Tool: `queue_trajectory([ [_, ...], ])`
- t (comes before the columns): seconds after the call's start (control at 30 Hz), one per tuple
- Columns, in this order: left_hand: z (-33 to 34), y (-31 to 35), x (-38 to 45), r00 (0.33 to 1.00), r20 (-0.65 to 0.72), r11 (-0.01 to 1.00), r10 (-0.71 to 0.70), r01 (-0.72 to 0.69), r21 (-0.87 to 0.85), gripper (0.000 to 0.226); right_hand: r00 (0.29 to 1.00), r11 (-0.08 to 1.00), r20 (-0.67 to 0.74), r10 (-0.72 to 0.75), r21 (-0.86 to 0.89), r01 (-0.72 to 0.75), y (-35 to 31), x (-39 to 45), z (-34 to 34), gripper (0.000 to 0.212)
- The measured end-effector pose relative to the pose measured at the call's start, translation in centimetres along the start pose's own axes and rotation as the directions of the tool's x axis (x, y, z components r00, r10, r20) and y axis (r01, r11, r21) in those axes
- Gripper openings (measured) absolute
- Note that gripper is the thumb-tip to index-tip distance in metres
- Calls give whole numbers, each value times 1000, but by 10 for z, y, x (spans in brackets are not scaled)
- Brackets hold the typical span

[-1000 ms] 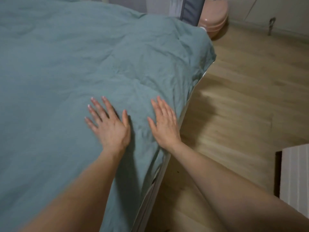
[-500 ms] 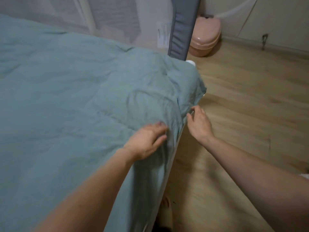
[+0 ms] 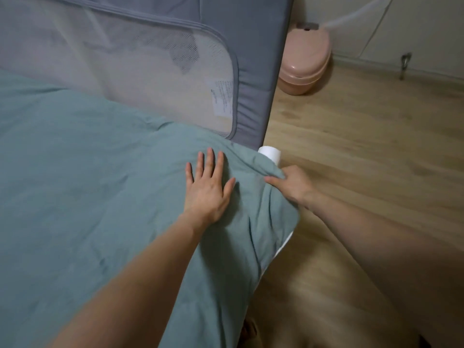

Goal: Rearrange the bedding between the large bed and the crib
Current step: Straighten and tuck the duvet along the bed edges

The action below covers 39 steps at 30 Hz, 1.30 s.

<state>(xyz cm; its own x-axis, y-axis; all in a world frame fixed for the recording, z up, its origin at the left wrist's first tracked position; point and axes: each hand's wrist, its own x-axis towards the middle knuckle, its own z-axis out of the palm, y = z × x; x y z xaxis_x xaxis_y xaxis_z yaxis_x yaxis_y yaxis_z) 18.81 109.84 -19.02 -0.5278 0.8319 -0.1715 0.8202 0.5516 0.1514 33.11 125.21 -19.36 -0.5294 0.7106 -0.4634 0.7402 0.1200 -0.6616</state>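
A teal duvet [image 3: 88, 184] covers the large bed and fills the left of the view. My left hand [image 3: 208, 189] lies flat on it with fingers spread, near its far right corner. My right hand [image 3: 293, 183] grips the duvet's corner edge at the bed's side, fingers curled into the fabric. Behind the duvet stands a grey mesh-panelled bed rail [image 3: 175, 71]. A white post end [image 3: 270, 154] shows just past the corner.
Wooden floor [image 3: 364, 159] stretches along the bed's right side. A pink lidded container [image 3: 305, 64] sits on the floor by the wall beyond the rail. White wall panels [image 3: 414, 28] run along the back right.
Both hands have moved along the bed edge toward the far corner. The left hand went from bunching fabric to lying flat; the right hand now grips the duvet corner.
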Motion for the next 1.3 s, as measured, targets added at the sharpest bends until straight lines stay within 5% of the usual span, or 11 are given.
queue_trajectory([
  [0.13,-18,27,24,989,-141,999,-31,25,-45,72,930,953,-323,-176,182,243,-26,4,-37,20],
  [0.2,-31,38,39,960,-268,995,-81,62,-79,72,916,957,-359,-177,153,245,-22,12,-52,24],
  [0.27,-26,42,51,974,-198,993,-111,104,-47,71,945,975,-309,-109,150,162,-11,25,-50,37],
  [0.37,-5,45,60,982,114,988,-148,151,-18,70,967,988,-250,-51,128,85,-8,44,-35,38],
  [0.47,-3,56,66,961,-138,967,-241,225,-123,72,953,983,-288,-95,125,136,0,52,-35,33],
  [0.53,3,71,65,938,-152,948,-310,295,-116,76,977,990,-182,-108,70,122,13,59,-35,34],
  [0.73,6,143,77,989,68,991,133,-133,-5,57,989,996,125,84,15,-86,41,97,-51,17],
  [0.87,-27,162,92,913,401,992,77,-111,62,49,961,990,238,140,-16,-141,52,95,-103,34],
  [1.0,-117,179,100,860,509,999,-18,-11,53,38,961,993,268,74,-103,-48,-5,85,-187,32],
  [1.13,-205,200,111,872,489,999,-35,13,47,33,960,987,279,-30,-143,72,-70,79,-258,24],
  [1.3,-323,223,165,964,264,984,6,41,-171,40,932,896,325,-162,-347,277,-162,96,-353,28],
])
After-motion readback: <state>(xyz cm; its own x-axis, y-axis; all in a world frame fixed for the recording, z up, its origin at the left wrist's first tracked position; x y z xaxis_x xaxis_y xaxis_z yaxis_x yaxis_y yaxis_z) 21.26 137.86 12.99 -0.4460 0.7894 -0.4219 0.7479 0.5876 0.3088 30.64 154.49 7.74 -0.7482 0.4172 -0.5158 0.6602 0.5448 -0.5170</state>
